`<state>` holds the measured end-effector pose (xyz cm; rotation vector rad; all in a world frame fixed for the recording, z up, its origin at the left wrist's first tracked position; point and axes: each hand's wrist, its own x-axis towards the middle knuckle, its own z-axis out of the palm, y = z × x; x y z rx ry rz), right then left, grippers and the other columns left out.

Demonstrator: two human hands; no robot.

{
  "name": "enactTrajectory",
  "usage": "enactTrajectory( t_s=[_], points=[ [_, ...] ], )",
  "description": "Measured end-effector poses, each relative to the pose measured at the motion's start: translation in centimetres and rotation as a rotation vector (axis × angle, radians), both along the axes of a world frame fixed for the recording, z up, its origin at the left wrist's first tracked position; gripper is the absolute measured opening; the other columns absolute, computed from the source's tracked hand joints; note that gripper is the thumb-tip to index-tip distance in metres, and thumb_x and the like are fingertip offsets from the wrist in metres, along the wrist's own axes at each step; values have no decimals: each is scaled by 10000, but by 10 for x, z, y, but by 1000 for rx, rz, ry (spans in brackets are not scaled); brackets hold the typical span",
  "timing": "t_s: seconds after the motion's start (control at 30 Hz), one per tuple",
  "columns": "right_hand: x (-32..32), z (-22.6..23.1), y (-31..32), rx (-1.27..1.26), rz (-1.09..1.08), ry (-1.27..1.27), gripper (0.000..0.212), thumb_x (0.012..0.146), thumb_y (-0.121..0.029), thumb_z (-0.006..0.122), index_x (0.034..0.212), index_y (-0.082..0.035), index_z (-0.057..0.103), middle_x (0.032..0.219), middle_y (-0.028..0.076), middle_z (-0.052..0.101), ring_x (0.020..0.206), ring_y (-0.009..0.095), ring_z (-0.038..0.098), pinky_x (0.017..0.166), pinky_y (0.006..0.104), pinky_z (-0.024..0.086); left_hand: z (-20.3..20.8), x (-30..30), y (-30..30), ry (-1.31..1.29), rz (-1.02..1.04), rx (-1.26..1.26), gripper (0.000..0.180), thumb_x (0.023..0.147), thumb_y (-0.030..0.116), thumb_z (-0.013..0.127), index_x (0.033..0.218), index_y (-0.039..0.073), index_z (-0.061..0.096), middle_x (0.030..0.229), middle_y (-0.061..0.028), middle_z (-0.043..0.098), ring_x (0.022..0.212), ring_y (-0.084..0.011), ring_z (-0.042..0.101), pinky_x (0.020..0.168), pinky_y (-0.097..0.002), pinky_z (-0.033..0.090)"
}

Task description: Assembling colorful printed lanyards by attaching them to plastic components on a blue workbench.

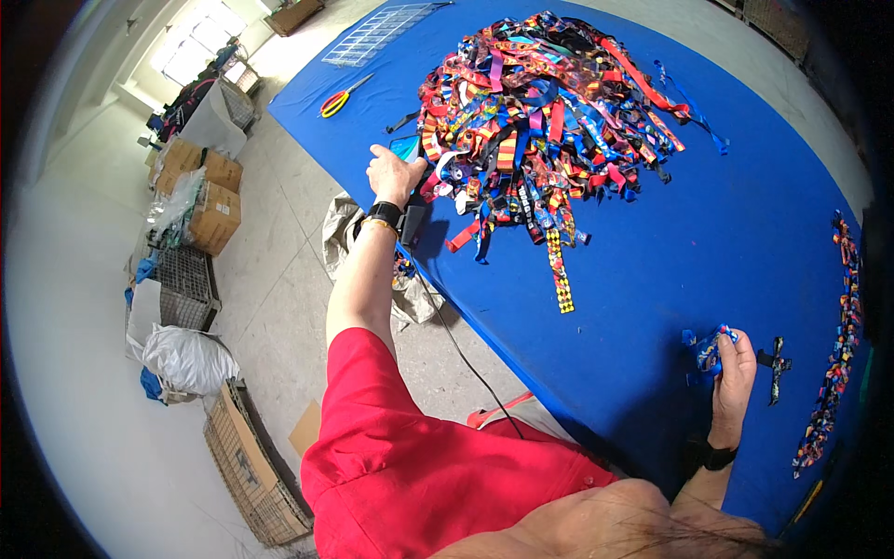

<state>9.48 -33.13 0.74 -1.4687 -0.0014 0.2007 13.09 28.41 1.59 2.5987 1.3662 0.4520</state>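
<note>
The right hand point(734, 382) pinches a folded blue patterned strap point(715, 351) between thumb and fingertips, closed tightly on it; the strap sticks out to the left of the fingers, above the blue-covered table point(652, 252). Just right of this hand lies a small black strap bundle point(776, 365), and farther right a long row of folded multicoloured straps point(838, 345) runs along the table.

The left hand point(393, 177) reaches to the left edge of a large heap of printed straps point(549, 112), its thumb spread away from the fingers and toward the heap. Whether it touches a strap cannot be told. A yellow-and-black strap point(559, 270) trails from the heap's near side. Beyond the left hand lie scissors point(343, 98) and a white wire rack point(377, 35).
</note>
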Motion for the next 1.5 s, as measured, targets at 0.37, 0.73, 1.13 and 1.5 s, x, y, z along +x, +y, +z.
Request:
enactTrajectory(
  t_s=[0.37, 0.73, 1.13, 1.5],
  points=[
    [0, 2, 1, 18, 23, 7, 89, 980, -106, 554, 1012, -46, 611, 828, -28, 626, 681, 22, 552, 607, 179, 442, -2, 1, 2, -62, -15, -13, 895, 656, 349, 767, 1241, -154, 315, 1082, -312, 611, 1021, -434, 619, 884, -427, 528],
    [1, -2, -2, 23, 44, -20, 87, 978, -93, 551, 1011, -39, 612, 852, -28, 624, 726, 25, 550, 647, 182, 438, -5, 6, 5, -42, -35, 15, 905, 664, 348, 773, 1253, -157, 307, 1111, -318, 596, 1040, -423, 612, 905, -423, 517],
    [-7, 19, 7, 45, 42, -28, 113, 988, -146, 552, 1006, -45, 602, 837, -38, 603, 727, 12, 531, 659, 173, 428, 19, -19, -10, -90, -34, 52, 675, 755, 415, 724, 1129, -72, 444, 1097, -287, 600, 1050, -430, 597, 905, -470, 493],
    [-11, 28, 0, -76, -14, -108, 152, 952, -159, 587, 1017, -25, 613, 850, -22, 600, 763, 39, 545, 674, 207, 432, 101, -22, -229, -608, -980, -265, 351, 852, 142, 655, 1154, -9, 563, 1008, -135, 654, 945, -216, 635, 816, -335, 507]
  ],
)
